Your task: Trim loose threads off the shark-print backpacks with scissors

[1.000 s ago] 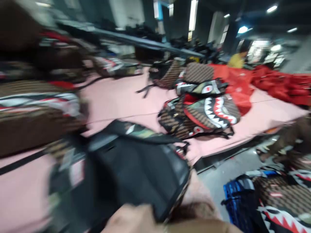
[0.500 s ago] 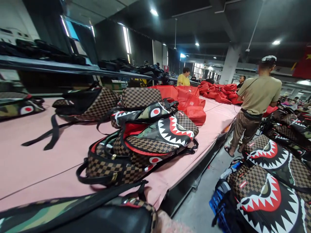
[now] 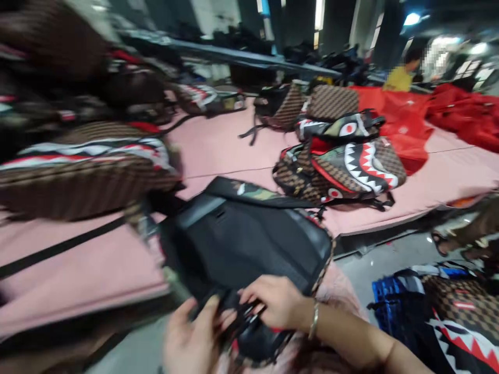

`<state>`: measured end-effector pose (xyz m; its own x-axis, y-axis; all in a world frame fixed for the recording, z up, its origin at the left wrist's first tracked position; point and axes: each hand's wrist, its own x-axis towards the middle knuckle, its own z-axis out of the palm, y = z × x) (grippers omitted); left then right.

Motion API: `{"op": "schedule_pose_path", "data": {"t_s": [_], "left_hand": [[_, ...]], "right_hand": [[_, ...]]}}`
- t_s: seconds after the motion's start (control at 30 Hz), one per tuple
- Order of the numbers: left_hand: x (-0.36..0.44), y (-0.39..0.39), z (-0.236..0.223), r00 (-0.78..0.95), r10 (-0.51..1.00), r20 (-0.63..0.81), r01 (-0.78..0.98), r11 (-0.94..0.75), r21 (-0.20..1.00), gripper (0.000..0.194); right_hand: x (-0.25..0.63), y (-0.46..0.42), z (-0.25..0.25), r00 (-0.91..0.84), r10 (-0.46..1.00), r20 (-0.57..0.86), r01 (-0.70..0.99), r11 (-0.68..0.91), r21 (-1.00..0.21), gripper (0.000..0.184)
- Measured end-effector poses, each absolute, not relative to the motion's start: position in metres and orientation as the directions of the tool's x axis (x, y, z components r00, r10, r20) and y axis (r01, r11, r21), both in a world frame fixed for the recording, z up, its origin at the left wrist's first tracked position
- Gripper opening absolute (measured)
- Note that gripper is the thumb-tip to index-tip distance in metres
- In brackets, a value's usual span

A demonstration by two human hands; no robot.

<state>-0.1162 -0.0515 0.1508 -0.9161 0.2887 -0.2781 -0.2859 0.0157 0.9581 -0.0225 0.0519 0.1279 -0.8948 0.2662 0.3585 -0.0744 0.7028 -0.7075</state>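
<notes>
A backpack [image 3: 241, 244] lies back-side up on the pink table [image 3: 218, 150] right in front of me, its black padded back panel showing and a camouflage strap across its top. My left hand [image 3: 191, 337] and my right hand [image 3: 273, 301] are both at its near bottom edge. Their fingers curl around the black fabric and strap there. A thin bracelet sits on my right wrist. The view is motion-blurred, so the exact part under the fingers is unclear.
Checkered shark-mouth backpacks [image 3: 343, 166] lie piled mid-table and stacked at the left [image 3: 81, 166]. Red bags [image 3: 460, 114] cover the far right end, where a person in yellow [image 3: 399, 78] stands. More shark backpacks fill a blue crate [image 3: 390, 306] on the floor at right.
My view has swung back down from the room to the backpack in front of me. Both hands, out of view half a second ago, now grip its near edge.
</notes>
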Motion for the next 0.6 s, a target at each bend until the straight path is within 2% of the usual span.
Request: {"op": "schedule_pose_path", "data": {"t_s": [0.03,0.1,0.27,0.43,0.6], "left_hand": [[-0.114,-0.056,0.148,-0.889,0.244,-0.388,-0.396,0.018,0.918,0.04],[-0.108,-0.058,0.145,-0.892,0.172,-0.419,-0.43,-0.032,0.902,0.045],[-0.097,-0.054,0.143,-0.912,0.154,-0.38,-0.394,-0.07,0.917,0.049],[-0.092,-0.055,0.142,-0.906,0.131,-0.403,-0.418,-0.13,0.899,0.05],[-0.088,-0.057,0.149,-0.899,0.137,-0.416,-0.437,-0.197,0.878,0.05]], "right_hand": [[-0.021,0.052,0.123,-0.872,0.282,0.4,-0.121,0.669,-0.733,0.025],[-0.018,0.053,0.117,-0.833,0.311,0.457,-0.18,0.629,-0.756,0.022],[-0.01,0.052,0.117,-0.787,0.327,0.523,-0.203,0.663,-0.72,0.025],[-0.008,0.052,0.12,-0.793,0.314,0.523,-0.191,0.687,-0.701,0.03],[-0.01,0.045,0.128,-0.76,0.348,0.55,-0.179,0.7,-0.691,0.017]]}}
